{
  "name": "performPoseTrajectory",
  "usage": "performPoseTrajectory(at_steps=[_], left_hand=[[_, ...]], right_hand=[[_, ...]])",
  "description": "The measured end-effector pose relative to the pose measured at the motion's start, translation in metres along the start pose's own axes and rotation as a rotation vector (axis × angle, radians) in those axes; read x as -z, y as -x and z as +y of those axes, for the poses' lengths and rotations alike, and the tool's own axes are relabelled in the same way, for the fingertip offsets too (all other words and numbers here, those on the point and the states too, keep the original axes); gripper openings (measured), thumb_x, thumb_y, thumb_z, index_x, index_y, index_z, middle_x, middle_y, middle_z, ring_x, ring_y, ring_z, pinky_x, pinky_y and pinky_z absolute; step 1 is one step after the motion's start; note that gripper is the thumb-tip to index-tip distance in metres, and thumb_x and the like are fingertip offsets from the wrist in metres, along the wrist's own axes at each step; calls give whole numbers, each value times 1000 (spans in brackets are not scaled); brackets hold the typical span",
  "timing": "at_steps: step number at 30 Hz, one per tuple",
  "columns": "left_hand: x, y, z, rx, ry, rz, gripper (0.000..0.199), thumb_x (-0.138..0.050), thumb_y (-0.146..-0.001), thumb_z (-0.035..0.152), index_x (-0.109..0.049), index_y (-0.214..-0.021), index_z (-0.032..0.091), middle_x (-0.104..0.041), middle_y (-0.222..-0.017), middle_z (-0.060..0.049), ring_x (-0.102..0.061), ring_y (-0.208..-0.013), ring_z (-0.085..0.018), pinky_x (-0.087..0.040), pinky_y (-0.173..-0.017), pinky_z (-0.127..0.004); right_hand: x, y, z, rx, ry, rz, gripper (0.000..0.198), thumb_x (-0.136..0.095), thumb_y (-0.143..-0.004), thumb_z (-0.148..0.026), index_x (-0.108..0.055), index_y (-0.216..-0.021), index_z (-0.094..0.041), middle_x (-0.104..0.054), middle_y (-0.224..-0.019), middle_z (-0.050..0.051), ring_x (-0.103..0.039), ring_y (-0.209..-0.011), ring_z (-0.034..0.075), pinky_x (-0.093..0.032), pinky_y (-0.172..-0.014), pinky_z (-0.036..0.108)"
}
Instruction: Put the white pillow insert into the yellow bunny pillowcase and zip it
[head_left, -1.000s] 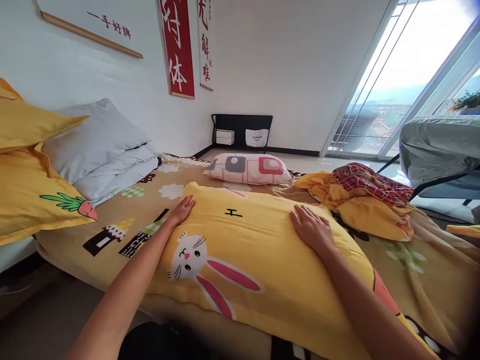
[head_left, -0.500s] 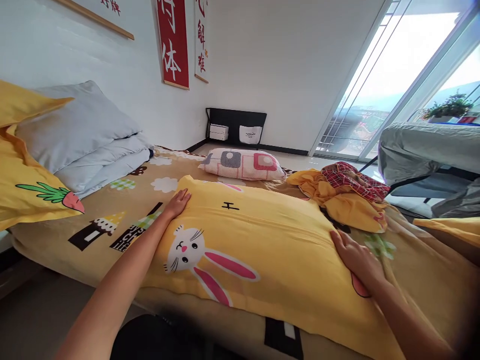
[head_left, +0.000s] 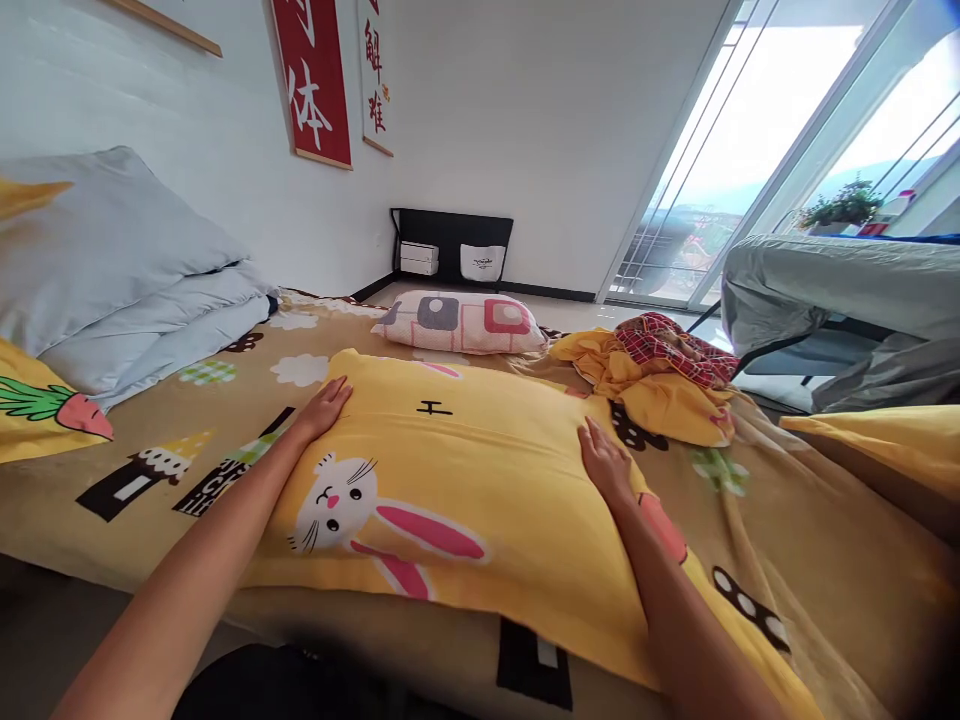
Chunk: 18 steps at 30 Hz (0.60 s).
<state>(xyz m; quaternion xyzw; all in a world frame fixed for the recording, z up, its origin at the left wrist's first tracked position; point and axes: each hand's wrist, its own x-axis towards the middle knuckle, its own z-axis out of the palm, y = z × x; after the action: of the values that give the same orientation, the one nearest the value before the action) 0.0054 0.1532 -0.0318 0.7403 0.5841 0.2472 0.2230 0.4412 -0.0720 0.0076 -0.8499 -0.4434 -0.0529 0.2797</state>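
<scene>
A yellow pillow (head_left: 480, 470) with a white rabbit print lies flat on the bed in front of me. My left hand (head_left: 324, 408) rests along its left edge, fingers stretched out and touching the cover. On the pillow's right part lies my right hand (head_left: 606, 462), its fingers extended flat against the fabric. Neither hand grips anything. Just beyond the pillow is a pink-and-white patterned pillow (head_left: 463, 322). The yellow cover's flat border spreads past my right forearm, with part of it hidden under that arm.
The bed carries a brown patterned blanket (head_left: 810, 560). Grey pillows (head_left: 127, 240) are stacked at the left, beside yellow fabric with a carrot print (head_left: 45, 410). Crumpled yellow cloth (head_left: 660, 395) and red plaid cloth (head_left: 675, 345) lie at the right, near a grey-covered piece of furniture (head_left: 847, 285).
My right hand has moved left and inward from the pillow's right edge onto its top. My left hand stays at the left edge. The view has shifted slightly to the right.
</scene>
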Motion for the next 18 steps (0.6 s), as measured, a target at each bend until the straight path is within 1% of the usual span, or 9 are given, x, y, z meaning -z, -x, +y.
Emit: performPoseTrajectory(at_steps=[1,3,6,8,11,13,14,16,18], left_hand=[[0,0,1,-3,2,3,76,-27,-87,58,-35,-147,13,-28,-155,-8,-23,-144,-21,-17,-120,-39],[-1,0,2,-12,6,15,73,-29,-87,56,-38,-145,13,-31,-154,-8,-25,-144,-21,-19,-119,-39],[-1,4,4,-19,15,48,69,-29,-88,52,-41,-143,13,-34,-152,-9,-28,-143,-22,-21,-119,-40],[-1,13,5,-40,22,93,68,-27,-88,50,-42,-142,10,-36,-151,-11,-29,-142,-22,-21,-119,-40],[3,40,4,-218,51,189,68,-26,-89,52,-44,-140,11,-37,-151,-9,-30,-142,-20,-20,-119,-38],[5,66,-2,-357,66,199,67,-30,-89,56,-44,-141,17,-36,-152,-5,-30,-142,-20,-19,-120,-37],[6,80,-8,-386,70,183,66,-33,-88,58,-44,-142,21,-35,-153,-2,-30,-142,-20,-19,-120,-37],[8,110,-26,-331,70,163,63,-36,-87,60,-42,-142,29,-34,-153,3,-31,-141,-20,-20,-120,-37],[9,138,-50,-176,63,193,61,-35,-87,61,-41,-142,36,-37,-151,8,-36,-139,-21,-23,-119,-37]], right_hand=[[-16,1,9,-26,-14,-21,57,-21,-92,-39,-57,-128,-13,-59,-131,16,-53,-124,29,-40,-104,49],[-31,0,27,-61,-44,-48,55,-26,-91,-40,-57,-130,-15,-58,-133,13,-52,-126,28,-38,-105,48],[-26,-1,47,-56,-84,-70,55,-30,-89,-44,-57,-130,-19,-58,-134,10,-52,-126,26,-38,-106,44],[-19,9,59,-49,-124,-56,58,-28,-89,-46,-55,-132,-17,-56,-136,10,-51,-127,25,-39,-106,42],[-17,47,86,-75,-246,-17,69,-24,-88,-57,-50,-136,-16,-52,-140,11,-48,-130,26,-39,-106,42],[-16,83,112,-128,-290,-34,71,-26,-85,-63,-51,-134,-19,-56,-136,10,-50,-127,28,-42,-103,43],[-13,101,126,-158,-287,-45,69,-28,-84,-65,-55,-130,-20,-59,-132,11,-52,-125,29,-45,-100,43],[-5,137,152,-210,-255,-58,65,-33,-82,-67,-62,-119,-22,-64,-126,11,-56,-121,32,-48,-96,44],[7,165,168,-257,-208,-76,63,-38,-77,-70,-65,-113,-26,-67,-121,10,-60,-115,33,-52,-90,43]])
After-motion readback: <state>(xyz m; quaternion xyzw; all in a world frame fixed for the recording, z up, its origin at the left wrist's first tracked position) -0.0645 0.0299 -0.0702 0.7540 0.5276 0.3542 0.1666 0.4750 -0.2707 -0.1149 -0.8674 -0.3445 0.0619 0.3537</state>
